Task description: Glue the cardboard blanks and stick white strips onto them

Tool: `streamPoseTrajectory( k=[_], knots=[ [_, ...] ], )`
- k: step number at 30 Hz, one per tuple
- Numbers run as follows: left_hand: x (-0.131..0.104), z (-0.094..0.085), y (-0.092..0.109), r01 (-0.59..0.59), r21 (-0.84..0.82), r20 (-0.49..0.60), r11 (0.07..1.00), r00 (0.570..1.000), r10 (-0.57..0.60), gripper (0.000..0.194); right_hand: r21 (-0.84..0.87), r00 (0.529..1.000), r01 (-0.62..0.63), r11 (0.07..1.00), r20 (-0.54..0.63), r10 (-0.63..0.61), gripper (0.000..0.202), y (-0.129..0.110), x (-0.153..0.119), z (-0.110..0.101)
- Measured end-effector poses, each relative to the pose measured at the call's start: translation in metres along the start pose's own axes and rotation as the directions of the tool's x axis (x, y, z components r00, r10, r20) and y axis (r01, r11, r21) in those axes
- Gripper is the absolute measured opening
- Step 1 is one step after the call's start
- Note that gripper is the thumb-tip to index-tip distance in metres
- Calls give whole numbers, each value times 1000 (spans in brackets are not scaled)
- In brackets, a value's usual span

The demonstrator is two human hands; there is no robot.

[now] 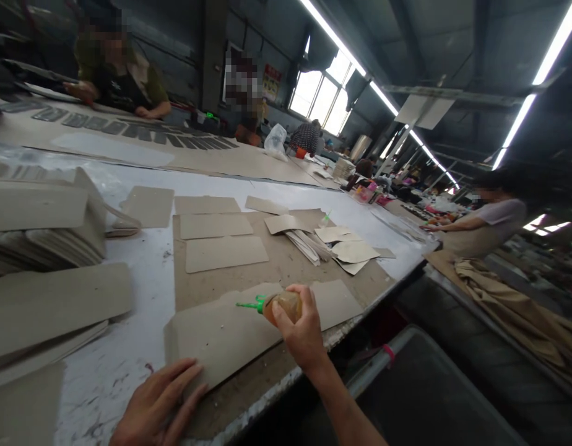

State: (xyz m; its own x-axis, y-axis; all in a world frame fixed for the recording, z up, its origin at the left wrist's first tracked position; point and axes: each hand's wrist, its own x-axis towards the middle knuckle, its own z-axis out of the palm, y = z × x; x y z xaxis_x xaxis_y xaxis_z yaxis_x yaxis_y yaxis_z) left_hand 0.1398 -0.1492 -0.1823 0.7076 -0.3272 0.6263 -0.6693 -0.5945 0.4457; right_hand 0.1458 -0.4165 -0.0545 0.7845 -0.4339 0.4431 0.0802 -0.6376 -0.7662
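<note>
My right hand [302, 328] is wrapped round a squeeze bottle [286, 306] of amber liquid, its green nozzle [251, 305] pointing left. The bottle is tilted on its side above a long grey-beige cardboard piece [230, 334]. At the near left end of that cardboard, my left hand [160, 402] lies with fingers stretched out, the fingertips touching its edge. Beyond the long piece, several smaller cardboard rectangles [225, 254] lie in a column on a brown board [212, 292]. To their right is a loose pile of cut pieces [355, 251].
Stacked cardboard [35, 207] stands at the left, with more sheets [58, 303] in front. Below the table's edge at right is a grey bin [434, 384]; brown cloth [513, 303] lies beyond. A co-worker [123, 74] sits across the table, another [494, 217] stands at right.
</note>
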Motion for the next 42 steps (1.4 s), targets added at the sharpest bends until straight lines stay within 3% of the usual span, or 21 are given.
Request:
streamPoseTrajectory(
  k=[6,9,13,15,16,18,20,22,24,29,31,37,42],
  knots=[
    [7,-4,8,-72,47,37,996,997,70,33,55,992,43,998,112,-49,27,-21,-8,22],
    [8,-5,7,-96,52,26,994,995,95,30,48,999,8,999,49,-10,27,-13,-3,11],
    [5,-8,2,-74,110,6,991,997,74,26,141,986,-147,979,-64,157,33,11,8,-18],
    [3,-10,-1,-9,136,-44,991,999,15,25,201,970,-205,958,-89,226,39,24,12,-25],
    [4,-12,-2,78,138,-70,987,995,-69,26,230,963,-228,946,-91,254,41,29,13,-25],
    [8,-15,-3,329,114,-76,938,944,-322,36,299,947,-275,914,-79,311,44,38,13,-19],
    [17,-18,-1,526,83,35,846,847,-530,48,358,932,-309,881,-69,355,45,43,11,-9],
    [28,-21,4,591,80,165,803,786,-595,52,394,922,-326,860,-70,381,45,45,9,-1],
    [40,-25,11,620,120,221,776,745,-629,48,405,921,-327,854,-64,383,44,45,6,0],
    [58,-30,18,712,195,362,675,587,-724,49,356,953,-279,892,-13,304,43,38,0,-15],
    [61,-30,18,729,182,389,660,563,-729,52,304,966,-245,921,-5,258,41,31,-1,-17],
    [70,-31,31,799,210,325,563,486,-811,51,119,995,-85,989,61,79,33,6,-4,2],
    [73,-32,39,821,212,316,530,456,-832,49,52,997,-61,997,49,59,31,10,0,-2]
  ],
)
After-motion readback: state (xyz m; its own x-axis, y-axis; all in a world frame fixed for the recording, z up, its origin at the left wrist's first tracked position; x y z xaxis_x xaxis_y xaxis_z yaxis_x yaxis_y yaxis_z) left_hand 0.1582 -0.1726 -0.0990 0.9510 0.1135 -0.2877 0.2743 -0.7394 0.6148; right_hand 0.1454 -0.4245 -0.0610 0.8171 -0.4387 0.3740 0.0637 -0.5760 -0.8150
